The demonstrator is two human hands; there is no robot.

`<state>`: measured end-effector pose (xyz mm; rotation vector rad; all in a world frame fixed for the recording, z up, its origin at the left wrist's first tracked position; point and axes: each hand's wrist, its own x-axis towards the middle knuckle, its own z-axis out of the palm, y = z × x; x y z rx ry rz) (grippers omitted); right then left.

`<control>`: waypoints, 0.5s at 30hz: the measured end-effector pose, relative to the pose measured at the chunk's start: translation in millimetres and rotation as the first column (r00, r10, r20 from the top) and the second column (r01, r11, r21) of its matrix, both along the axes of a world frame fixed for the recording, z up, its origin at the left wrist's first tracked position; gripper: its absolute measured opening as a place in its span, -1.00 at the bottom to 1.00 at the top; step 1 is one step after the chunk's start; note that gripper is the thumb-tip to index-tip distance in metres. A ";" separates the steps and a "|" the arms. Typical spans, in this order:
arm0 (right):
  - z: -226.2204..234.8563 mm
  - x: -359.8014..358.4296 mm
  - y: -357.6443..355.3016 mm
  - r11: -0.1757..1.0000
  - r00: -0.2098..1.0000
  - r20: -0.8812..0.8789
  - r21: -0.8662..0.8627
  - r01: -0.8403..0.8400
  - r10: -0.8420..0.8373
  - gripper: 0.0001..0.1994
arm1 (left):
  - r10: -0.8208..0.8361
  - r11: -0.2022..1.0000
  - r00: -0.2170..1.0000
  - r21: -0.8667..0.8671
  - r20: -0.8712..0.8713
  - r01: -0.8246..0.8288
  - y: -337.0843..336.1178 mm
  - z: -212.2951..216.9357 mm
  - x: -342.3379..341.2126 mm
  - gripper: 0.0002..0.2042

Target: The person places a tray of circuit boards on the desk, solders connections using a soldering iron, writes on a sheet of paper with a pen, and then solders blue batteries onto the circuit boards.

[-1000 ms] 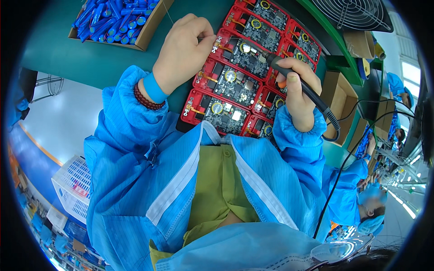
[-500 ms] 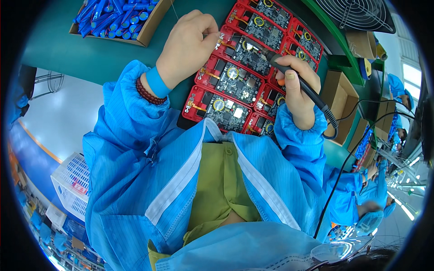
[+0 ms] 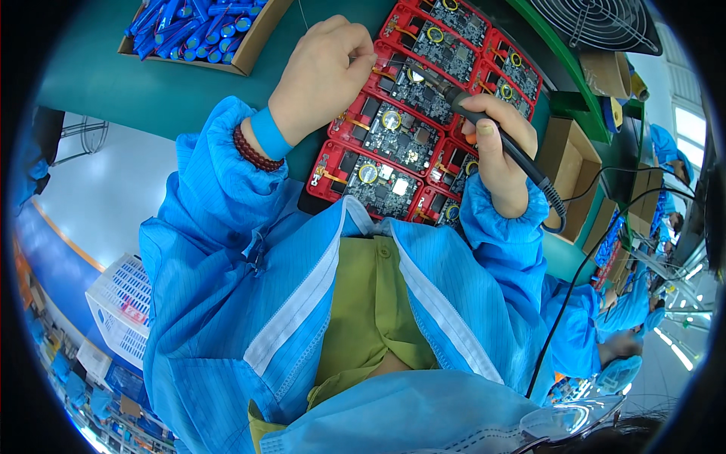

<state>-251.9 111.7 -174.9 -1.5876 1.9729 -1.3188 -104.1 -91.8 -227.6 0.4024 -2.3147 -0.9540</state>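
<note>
My right hand (image 3: 499,147) is wrapped around the black handle of a soldering iron (image 3: 527,162), whose tip points left over a circuit board (image 3: 427,98). The tip lies close to a yellow-ringed round part on that board; I cannot tell if they touch. With finger and thumb closed, my left hand (image 3: 321,79) pinches a thin solder wire (image 3: 302,13) above the left edge of the same board. Several such boards sit in red housings (image 3: 325,155), laid out in rows under my hands. A blue band and dark beads circle my left wrist.
At the far left a cardboard box (image 3: 246,57) holds several blue cylindrical cells. To the right are an open cardboard box (image 3: 578,159), a green rack (image 3: 548,38) and a fan (image 3: 597,23). The iron's black cable (image 3: 578,265) runs down at right, near a co-worker's blue sleeve (image 3: 571,325).
My left hand has shifted very slightly to the right with the wire. My right hand and the iron look almost still.
</note>
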 end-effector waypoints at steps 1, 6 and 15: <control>0.9 0.4 -0.3 1.000 1.000 0.005 -0.002 0.006 -0.006 -0.77 | -0.004 1.000 1.000 -0.005 -0.004 0.004 -0.2 0.3 -0.4 -0.95; 17.7 -5.2 6.0 0.984 0.985 0.144 -0.136 0.114 -0.094 -0.74 | 0.023 0.999 0.998 0.048 -0.050 -0.020 -3.5 11.6 -7.3 -0.95; 18.0 -24.9 -20.5 0.966 0.967 0.158 -0.130 0.222 -0.201 -0.77 | 0.060 0.989 0.992 -0.128 -0.115 -0.075 -16.0 18.3 -56.4 -0.93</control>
